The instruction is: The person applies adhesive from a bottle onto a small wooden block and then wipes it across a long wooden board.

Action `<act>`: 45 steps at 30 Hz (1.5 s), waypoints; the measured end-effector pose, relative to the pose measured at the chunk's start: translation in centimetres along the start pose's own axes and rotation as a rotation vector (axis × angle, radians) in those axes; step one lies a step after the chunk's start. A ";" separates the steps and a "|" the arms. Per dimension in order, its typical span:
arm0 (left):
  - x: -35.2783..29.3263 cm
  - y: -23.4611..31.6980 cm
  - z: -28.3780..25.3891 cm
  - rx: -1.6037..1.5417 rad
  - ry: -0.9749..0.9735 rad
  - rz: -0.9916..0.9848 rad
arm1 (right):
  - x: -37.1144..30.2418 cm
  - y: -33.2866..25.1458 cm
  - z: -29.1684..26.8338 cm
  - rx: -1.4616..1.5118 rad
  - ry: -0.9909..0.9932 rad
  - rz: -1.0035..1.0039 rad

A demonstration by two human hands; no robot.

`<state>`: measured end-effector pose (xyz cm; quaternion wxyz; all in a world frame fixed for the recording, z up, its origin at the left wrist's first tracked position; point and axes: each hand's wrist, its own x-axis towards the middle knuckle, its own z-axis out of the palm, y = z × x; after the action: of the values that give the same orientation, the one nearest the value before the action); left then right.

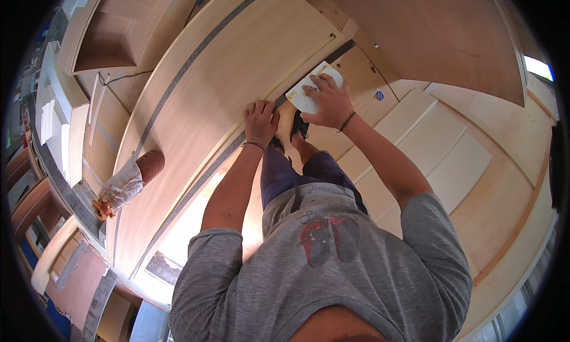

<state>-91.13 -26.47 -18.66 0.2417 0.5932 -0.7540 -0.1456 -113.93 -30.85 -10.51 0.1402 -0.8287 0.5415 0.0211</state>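
A large light-wood panel (237,57) with dark grey strips along its edges lies in front of me. My left hand (261,123) grips its near edge, fingers bent over the top. To the right, my right hand (329,103) holds a flat white rectangular piece (298,96) at the dark strip near the panel's corner. Yellowish smears mark that piece, and my spread fingers press on its top. On the panel's left part lies a reddish-brown cylinder (151,165), partly wrapped in clear plastic with an orange-brown mass at its end.
A tall brown board (433,33) stands at the far right. Pale boards (409,146) lie at the right, by a wooden surface with a small blue scrap (379,95). Open wooden boxes (110,39) and stacked white pieces (53,125) stand at the left. My feet are below the panel edge.
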 end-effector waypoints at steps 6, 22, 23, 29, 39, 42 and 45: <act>0.0 0.2 0.1 0.045 0.002 0.004 | -0.4 0.5 0.8 -0.009 -0.021 0.011; 0.0 -0.1 0.3 0.040 0.016 0.026 | 0.4 10.3 -2.5 -0.090 0.089 0.027; 0.0 -0.1 0.3 0.040 0.019 0.029 | 0.6 10.5 -2.3 -0.092 0.077 0.031; 0.1 -0.2 0.3 0.049 0.013 0.023 | 1.2 11.0 -2.1 -0.068 -0.010 0.055; 0.2 -0.1 0.2 0.046 0.034 0.041 | 1.7 11.2 -2.6 -0.072 -0.015 0.038; 0.2 -0.1 0.3 0.052 0.015 0.030 | 1.1 11.6 -2.4 -0.049 -0.104 0.079; 0.1 -0.2 0.1 0.053 0.001 0.016 | -1.1 12.0 -1.8 -0.052 -0.161 0.138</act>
<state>-91.02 -26.59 -18.88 0.2273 0.5936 -0.7621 -0.1231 -125.44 -34.80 -11.10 0.1601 -0.7883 0.5836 0.1112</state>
